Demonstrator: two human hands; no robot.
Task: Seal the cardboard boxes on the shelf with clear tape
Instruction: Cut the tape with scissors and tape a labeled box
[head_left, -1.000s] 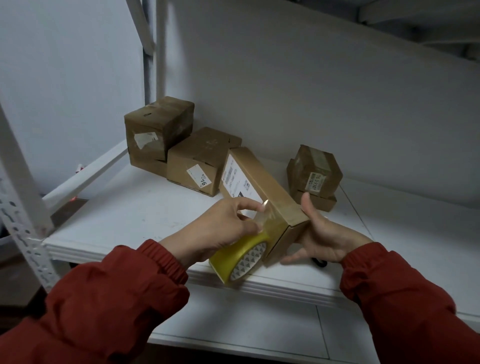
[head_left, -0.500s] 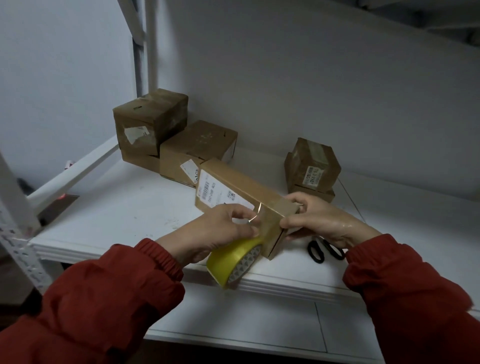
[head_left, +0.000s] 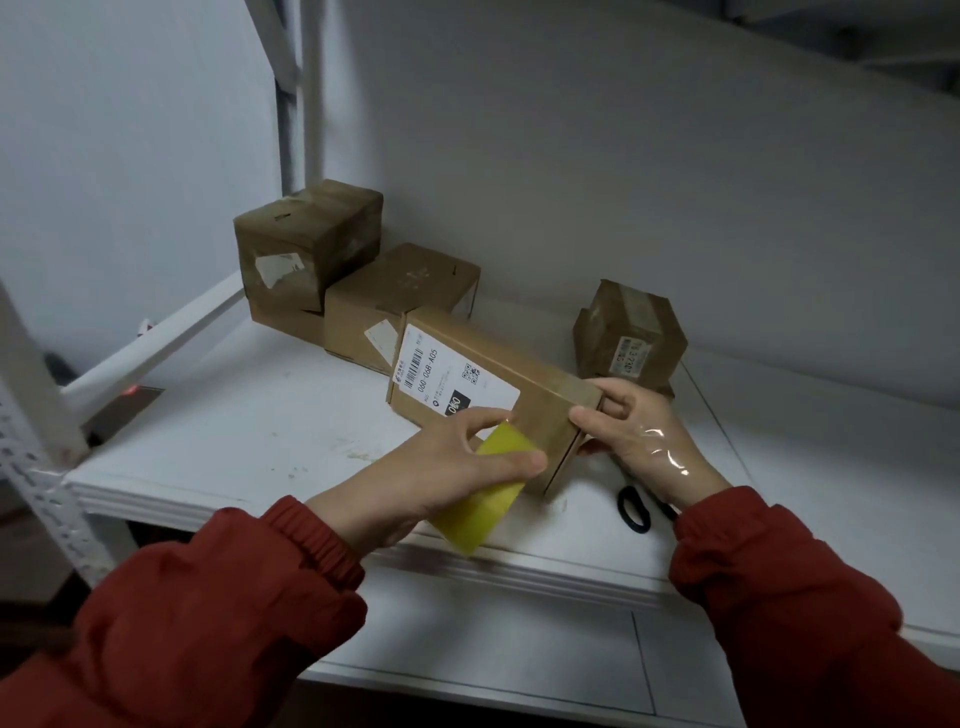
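A long cardboard box (head_left: 524, 382) with a white shipping label lies on the white shelf (head_left: 249, 431), its near end toward me. My left hand (head_left: 447, 467) grips a yellowish roll of clear tape (head_left: 485, 488) right at that near end. My right hand (head_left: 631, 434) holds the box's near right corner, thumb and fingers curled on its edge. A loose strip of clear tape (head_left: 667, 452) lies shiny across the back of my right hand.
Black-handled scissors (head_left: 636, 506) lie on the shelf under my right wrist. Two stacked boxes (head_left: 306, 249) and a flat box (head_left: 400, 296) stand at the back left, a small taped box (head_left: 631, 335) at the back right. The shelf's front edge runs just under my hands.
The long box has been laid flatter with its label facing up. My right hand moved from the box's side to its near corner. The tape roll has turned in my left hand.
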